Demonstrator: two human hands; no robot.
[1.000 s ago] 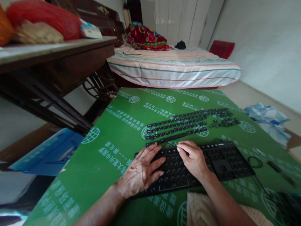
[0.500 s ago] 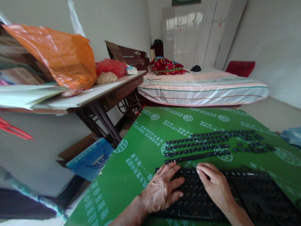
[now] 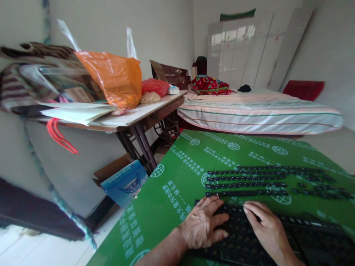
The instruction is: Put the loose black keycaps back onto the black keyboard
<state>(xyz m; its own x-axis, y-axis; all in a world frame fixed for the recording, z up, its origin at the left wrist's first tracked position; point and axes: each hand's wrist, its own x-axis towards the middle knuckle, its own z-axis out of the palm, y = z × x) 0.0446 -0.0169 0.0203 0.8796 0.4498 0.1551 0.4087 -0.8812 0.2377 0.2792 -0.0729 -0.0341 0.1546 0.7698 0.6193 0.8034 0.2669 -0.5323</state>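
Observation:
A black keyboard frame (image 3: pixel 310 240) without its keycaps lies on a green printed board (image 3: pixel 177 177) at the bottom of the view. My left hand (image 3: pixel 203 225) lies flat on its left end, fingers spread. My right hand (image 3: pixel 267 231) rests beside it on the frame, fingers stretched toward the top row; nothing shows between them. Just beyond the frame, the removed black keycaps (image 3: pixel 260 179) lie in several rows on the board.
A sewing-machine table (image 3: pixel 133 118) stands to the left, piled with an orange plastic bag (image 3: pixel 116 79), papers and a red bag. A blue box (image 3: pixel 124 183) leans beneath it. A striped bed (image 3: pixel 257 111) and a white wardrobe (image 3: pixel 241 51) stand behind the board.
The view has tilted up and swung left, bringing the side table and wall into sight. Both hands stay on the keyboard frame in much the same pose.

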